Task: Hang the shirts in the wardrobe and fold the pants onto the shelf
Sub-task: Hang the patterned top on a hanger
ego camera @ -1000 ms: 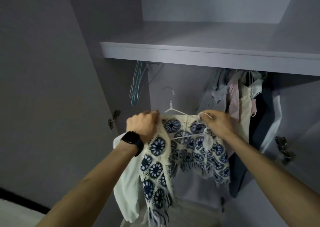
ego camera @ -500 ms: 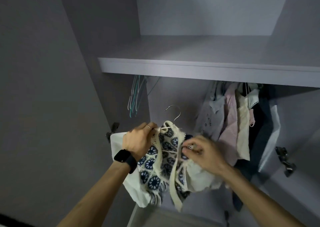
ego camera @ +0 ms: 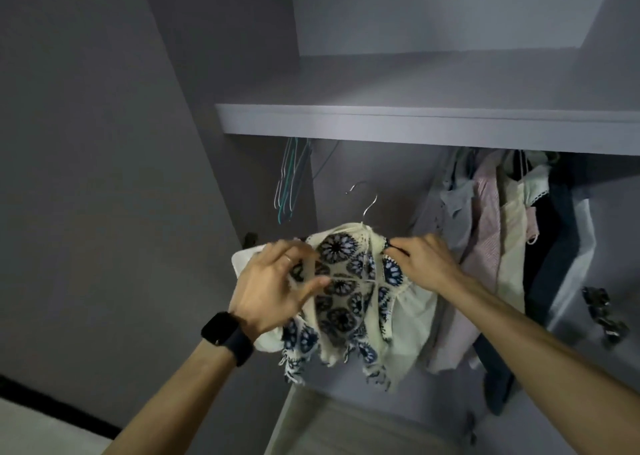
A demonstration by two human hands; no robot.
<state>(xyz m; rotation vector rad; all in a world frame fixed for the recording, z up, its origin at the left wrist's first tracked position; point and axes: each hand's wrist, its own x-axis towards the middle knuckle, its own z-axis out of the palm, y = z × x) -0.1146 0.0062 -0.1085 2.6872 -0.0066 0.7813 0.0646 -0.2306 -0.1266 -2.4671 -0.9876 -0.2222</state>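
The left hand (ego camera: 273, 291) pinches one side of the flower shirt (ego camera: 341, 281), fingers half curled. The right hand (ego camera: 427, 264) pinches its other shoulder. It sits mid-frame on a hanger (ego camera: 370, 207), under the shelf (ego camera: 415, 127), not hung up. A loose shoulder could slide off the hanger.

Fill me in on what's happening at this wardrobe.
A person is fitting a cream and blue patterned shirt onto a hanger. The left hand grips one shoulder, the right hand pinches the other. The hook is free in the air, not yet hung beside the clothes under the shelf.
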